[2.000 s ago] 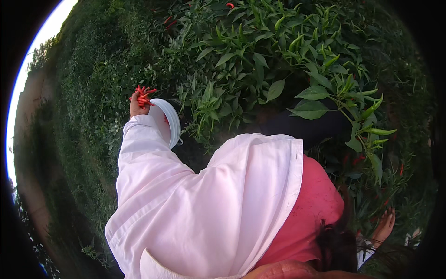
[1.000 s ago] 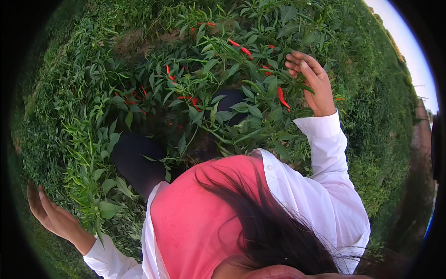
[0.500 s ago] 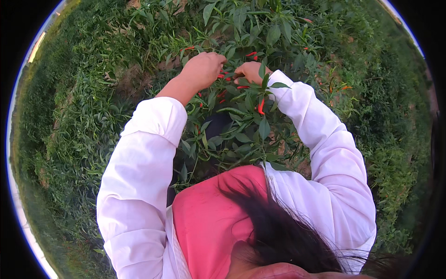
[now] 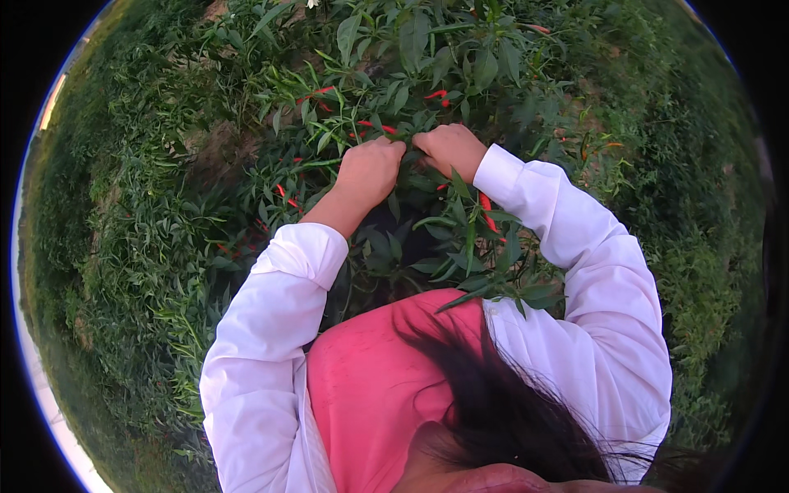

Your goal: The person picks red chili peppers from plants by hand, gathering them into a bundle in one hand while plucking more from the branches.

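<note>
Among the leaves of a chilli plant (image 4: 415, 45), my two hands are close together with their fingertips nearly meeting. My left hand (image 4: 368, 172) is closed, its fingers pinched at the leaves; whatever they grip is hidden. My right hand (image 4: 450, 150) is closed too, thumb and fingers drawn together around something too small to name. Just beyond my left hand hangs a red chilli (image 4: 378, 127). To the right, below my right wrist, a red chilli (image 4: 486, 210) hangs beside a green chilli (image 4: 470, 246).
Dense chilli plants surround me on all sides. More red chillies (image 4: 288, 195) show left of my left forearm, and another red chilli (image 4: 437, 95) beyond my hands. Leafy branches (image 4: 526, 292) reach up against my torso. Bare soil (image 4: 222, 152) shows at the left between plants.
My left hand has moved nearer and slightly right, my right hand slightly nearer; they are now closer together. Branches have shifted, and red chillies left of my left forearm are exposed.
</note>
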Available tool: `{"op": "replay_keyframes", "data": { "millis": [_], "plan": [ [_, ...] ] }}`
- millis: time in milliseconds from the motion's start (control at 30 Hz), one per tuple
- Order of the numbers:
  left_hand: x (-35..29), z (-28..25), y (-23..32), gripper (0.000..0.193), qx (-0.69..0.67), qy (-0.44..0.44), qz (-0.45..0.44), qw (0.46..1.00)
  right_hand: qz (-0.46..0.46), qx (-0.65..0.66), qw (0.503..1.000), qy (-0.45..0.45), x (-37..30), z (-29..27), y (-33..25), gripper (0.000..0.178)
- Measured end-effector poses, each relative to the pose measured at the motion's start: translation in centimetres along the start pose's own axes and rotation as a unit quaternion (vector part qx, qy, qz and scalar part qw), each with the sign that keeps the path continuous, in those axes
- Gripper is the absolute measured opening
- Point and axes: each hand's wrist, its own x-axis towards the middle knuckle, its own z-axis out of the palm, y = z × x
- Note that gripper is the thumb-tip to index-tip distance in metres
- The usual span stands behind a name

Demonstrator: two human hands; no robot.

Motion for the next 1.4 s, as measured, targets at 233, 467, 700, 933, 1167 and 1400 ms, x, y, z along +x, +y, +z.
{"op": "replay_keyframes", "data": {
  "millis": [233,467,700,933,1167,1400],
  "plan": [
    [-0.4,0.1,-0.3,0.012,-0.043,0.067,-0.084,0.993,0.057,0.099,0.993,0.030,1.0,-0.6,2.2,0.024],
    [0.7,0.1,-1.9,0.026,-0.246,0.001,-0.251,0.936,0.296,0.413,0.861,0.024,2.1,2.6,10.0,0.031],
    [6.7,-2.6,-4.4,0.024,-0.461,0.006,-0.317,0.829,0.179,0.179,0.954,0.159,4.1,7.0,10.5,0.021],
    [14.5,5.3,-5.6,0.038,-0.068,-0.250,-0.145,0.955,0.123,0.129,0.973,0.146,2.9,7.7,9.2,0.020],
    [12.2,12.0,-6.0,0.039,-0.251,-0.100,-0.184,0.945,0.146,0.142,0.970,0.132,1.9,6.9,10.1,0.023],
    [11.2,13.3,-4.4,0.036,-0.259,0.004,-0.228,0.939,0.109,0.086,0.973,0.185,2.0,7.1,10.1,0.029]
  ]
}}
